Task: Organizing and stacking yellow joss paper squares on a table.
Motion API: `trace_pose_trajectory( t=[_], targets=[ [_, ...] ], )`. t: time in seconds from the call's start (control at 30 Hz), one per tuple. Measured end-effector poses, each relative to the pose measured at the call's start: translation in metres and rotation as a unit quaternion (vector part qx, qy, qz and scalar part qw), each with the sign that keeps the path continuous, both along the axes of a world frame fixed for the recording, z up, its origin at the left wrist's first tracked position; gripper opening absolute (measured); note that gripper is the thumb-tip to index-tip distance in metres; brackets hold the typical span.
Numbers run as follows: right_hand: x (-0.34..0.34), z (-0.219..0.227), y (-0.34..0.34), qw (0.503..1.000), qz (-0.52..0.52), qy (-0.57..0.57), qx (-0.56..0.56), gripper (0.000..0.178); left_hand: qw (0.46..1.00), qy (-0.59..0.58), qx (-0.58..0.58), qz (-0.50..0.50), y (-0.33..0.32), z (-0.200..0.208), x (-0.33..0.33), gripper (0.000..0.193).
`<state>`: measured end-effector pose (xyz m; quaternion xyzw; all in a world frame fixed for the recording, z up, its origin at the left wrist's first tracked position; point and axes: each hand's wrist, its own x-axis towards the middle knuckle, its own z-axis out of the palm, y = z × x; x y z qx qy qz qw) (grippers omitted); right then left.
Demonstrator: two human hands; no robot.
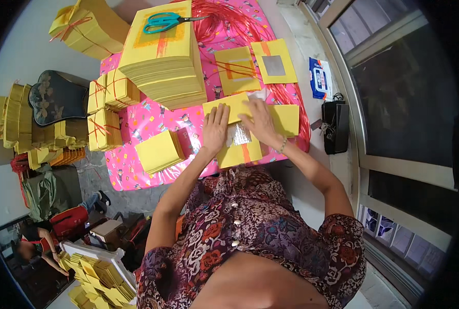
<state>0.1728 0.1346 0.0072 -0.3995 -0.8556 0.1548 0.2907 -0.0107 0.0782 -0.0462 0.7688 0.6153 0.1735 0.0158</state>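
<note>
Yellow joss paper (225,155) with a silver foil square and an orange stripe lies on the table before me. A yellow paper flap (227,107) covers its far part. My left hand (216,126) rests on the flap's left side, fingers stretched out flat. On the right, my right hand (262,122) presses the paper with fingers spread, beside another yellow piece (285,119) that sticks out to the right. Parts of the paper are hidden under both hands. Farther off lie two more joss sheets, one with a silver square (274,65) and one crossed by red strands (235,72).
A tall yellow paper stack (162,77) carries teal-handled scissors (162,22). Red strands (224,20) spread over the pink table cover (131,172). A small stack (159,152) and tied bundles (104,131) stand left. Right are a wipes pack (319,78) and black case (335,127). Another person (44,242) sits lower left.
</note>
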Motion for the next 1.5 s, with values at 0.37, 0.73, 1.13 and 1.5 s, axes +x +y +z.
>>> trace_pose_trajectory(
  t=[0.37, 0.73, 1.13, 1.5],
  targets=[
    [0.058, 0.023, 0.004, 0.721, -0.090, 0.386, -0.568, 0.033, 0.994, -0.017, 0.067, -0.086, -0.004, 0.066, 0.033, 0.065],
    [0.167, -0.029, -0.024, 0.765, -0.196, 0.356, -0.500, 0.026, 0.974, -0.185, 0.012, -0.133, -0.049, 0.032, 0.045, 0.076],
    [0.160, -0.107, -0.017, 0.918, -0.293, 0.054, -0.260, 0.027, 0.974, -0.198, -0.035, -0.105, -0.059, 0.007, 0.042, 0.064],
    [0.129, -0.071, -0.031, 0.914, -0.374, -0.129, -0.092, 0.035, 0.974, -0.206, -0.054, -0.078, -0.068, 0.008, 0.030, 0.061]
  ],
)
